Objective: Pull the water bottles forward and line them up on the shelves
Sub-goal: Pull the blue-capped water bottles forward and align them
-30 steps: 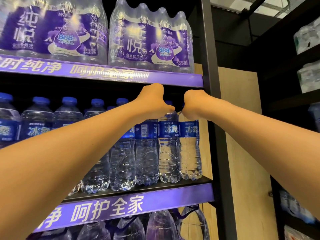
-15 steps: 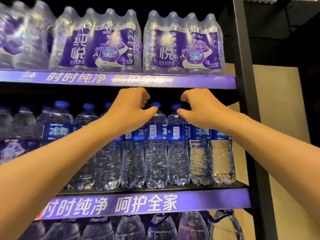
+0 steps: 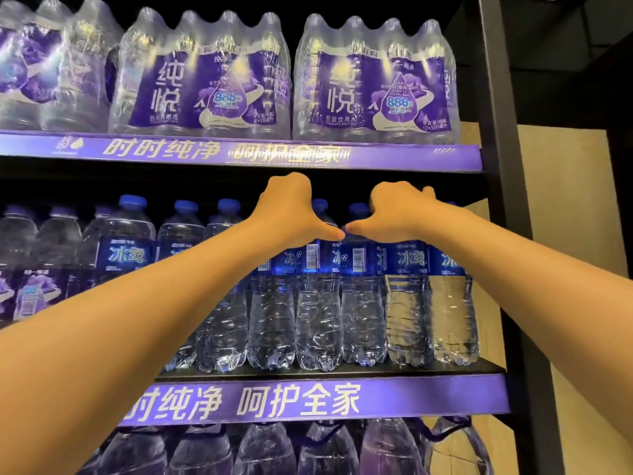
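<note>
Reaching over the front row, we curl our left hand [image 3: 291, 210] and right hand [image 3: 397, 214] round the necks of water bottles [image 3: 318, 303] standing upright along the middle shelf's front edge [image 3: 342, 399]. Full, they feel heavy; thin ribbed walls flex, so necks grip best.

On my feed the water bottles [image 3: 318, 303] are clear, ribbed plastic with glossy blue labels and matt blue caps. Above them I see multipacks [image 3: 375, 80] wrapped in shiny, crinkled film. The shelf edge strips [image 3: 308, 401] look like smooth, glossy purple plastic, the upright [image 3: 503, 166] matt black metal, and the side panel [image 3: 565, 200] pale matt wood.
</note>
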### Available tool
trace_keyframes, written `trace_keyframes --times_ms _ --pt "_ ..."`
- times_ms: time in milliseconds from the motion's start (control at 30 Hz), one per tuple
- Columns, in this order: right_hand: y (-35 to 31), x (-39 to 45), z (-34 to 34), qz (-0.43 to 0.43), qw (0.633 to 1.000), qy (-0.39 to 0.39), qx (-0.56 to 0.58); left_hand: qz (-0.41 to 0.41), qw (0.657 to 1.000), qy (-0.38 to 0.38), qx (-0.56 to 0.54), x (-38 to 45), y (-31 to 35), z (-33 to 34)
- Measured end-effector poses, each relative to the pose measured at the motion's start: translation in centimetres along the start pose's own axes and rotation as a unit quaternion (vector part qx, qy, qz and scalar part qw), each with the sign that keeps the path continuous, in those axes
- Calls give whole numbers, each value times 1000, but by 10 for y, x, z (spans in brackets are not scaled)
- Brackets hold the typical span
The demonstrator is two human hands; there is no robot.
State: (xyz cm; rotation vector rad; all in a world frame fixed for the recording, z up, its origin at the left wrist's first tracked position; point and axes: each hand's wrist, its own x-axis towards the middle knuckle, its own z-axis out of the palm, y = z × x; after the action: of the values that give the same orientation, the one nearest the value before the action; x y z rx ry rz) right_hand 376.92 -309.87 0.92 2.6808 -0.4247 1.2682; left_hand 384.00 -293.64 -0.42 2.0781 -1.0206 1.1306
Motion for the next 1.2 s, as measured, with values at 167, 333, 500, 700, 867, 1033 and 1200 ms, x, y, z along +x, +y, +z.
trace_keyframes --times_ms 167,333,500,700,867,1033,1200 --pt "-4 -1 -1 4 1000 9 3 -33 997 -58 -33 5 2 -2" --pt "-5 0 -6 2 1000 -2 -7 -62 989 -106 -84 10 -3 -6" --pt "-10 3 -5 -54 998 -18 4 -42 995 -42 -84 10 -3 -2" --pt "-18 9 -5 -65 998 -24 11 -34 998 -30 -50 14 2 2" --pt "-19 12 -9 -40 998 -31 47 -87 986 -73 -119 22 1 -1" --pt "-23 11 -3 -22 999 -21 30 -87 983 -100 -130 23 -1 2" --pt "-18 9 -14 2 991 -93 97 -72 990 -76 -94 22 -2 -1"
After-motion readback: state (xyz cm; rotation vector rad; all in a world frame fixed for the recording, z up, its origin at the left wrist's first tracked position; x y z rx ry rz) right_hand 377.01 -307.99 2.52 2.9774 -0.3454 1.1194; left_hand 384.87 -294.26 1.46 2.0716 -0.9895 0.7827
